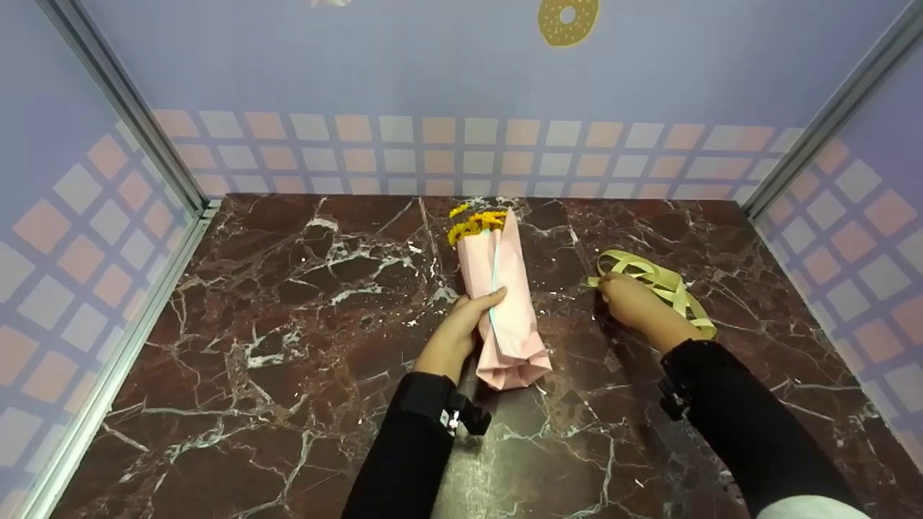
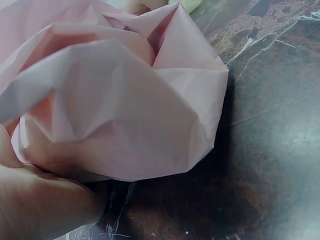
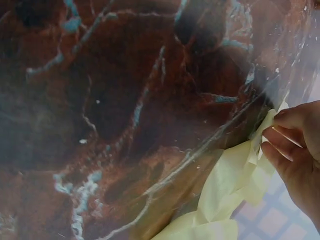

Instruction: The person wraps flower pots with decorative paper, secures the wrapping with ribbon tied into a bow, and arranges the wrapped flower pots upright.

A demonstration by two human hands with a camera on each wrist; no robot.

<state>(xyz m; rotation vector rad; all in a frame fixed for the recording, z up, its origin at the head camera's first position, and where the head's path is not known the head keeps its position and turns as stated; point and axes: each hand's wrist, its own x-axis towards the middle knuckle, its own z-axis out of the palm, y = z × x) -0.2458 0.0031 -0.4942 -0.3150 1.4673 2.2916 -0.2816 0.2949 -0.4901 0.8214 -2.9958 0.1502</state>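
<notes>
A bouquet wrapped in pink paper (image 1: 512, 288) lies at the middle of the marble-patterned table, its yellow flowers (image 1: 476, 225) poking out at the far end. My left hand (image 1: 456, 331) grips the wrapping from the left side, thumb laid across the front near the light blue edge line. In the left wrist view the gathered, folded bottom of the pink paper (image 2: 115, 110) fills much of the picture. To the right, my right hand (image 1: 629, 297) pinches one end of a pale yellow ribbon (image 1: 667, 281). Loose loops of that ribbon spread behind and beside the hand.
Dark red marble table (image 1: 288, 346) surrounds the bouquet. Tiled-pattern panels stand at the back (image 1: 461, 155), left and right, joined by grey metal corner posts (image 1: 137, 108). Black sleeves with wrist-worn cameras (image 1: 465, 418) reach in from the near side.
</notes>
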